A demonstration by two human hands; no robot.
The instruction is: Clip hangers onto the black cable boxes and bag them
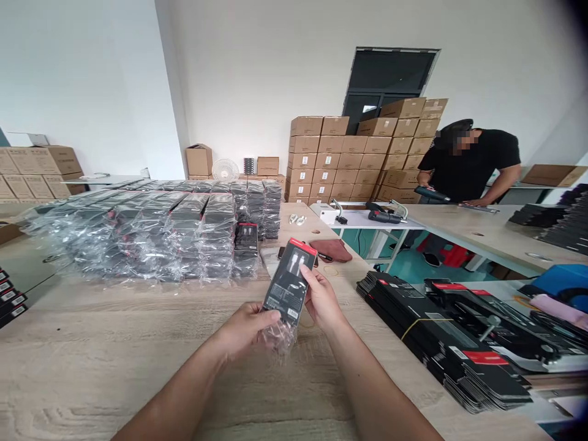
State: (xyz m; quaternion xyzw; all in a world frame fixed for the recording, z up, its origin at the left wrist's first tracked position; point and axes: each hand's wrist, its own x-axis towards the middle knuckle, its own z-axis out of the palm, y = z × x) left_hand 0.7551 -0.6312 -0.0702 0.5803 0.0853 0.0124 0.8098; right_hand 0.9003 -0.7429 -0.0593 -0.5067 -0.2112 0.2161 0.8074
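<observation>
A black retail box (288, 285) with a red top edge and a picture of two white plugs is held tilted above the wooden table. My left hand (250, 324) grips its lower left corner, thumb on the front. On the right side, my right hand (321, 297) holds the box's edge with the thumb over the plug picture. Crumpled clear plastic wrap (279, 340) hangs below the box's lower end. Just beyond my hands, a large block of plastic-wrapped black boxes (218, 239) is stacked on the table.
Flat black cartons (413, 312) bound with a yellow band lie at the right. A brown cloth (333, 250) is behind my right hand. Brown cardboard boxes (328, 160) are piled by the door. A person in black (478, 162) stands at another table, holding a dark tool.
</observation>
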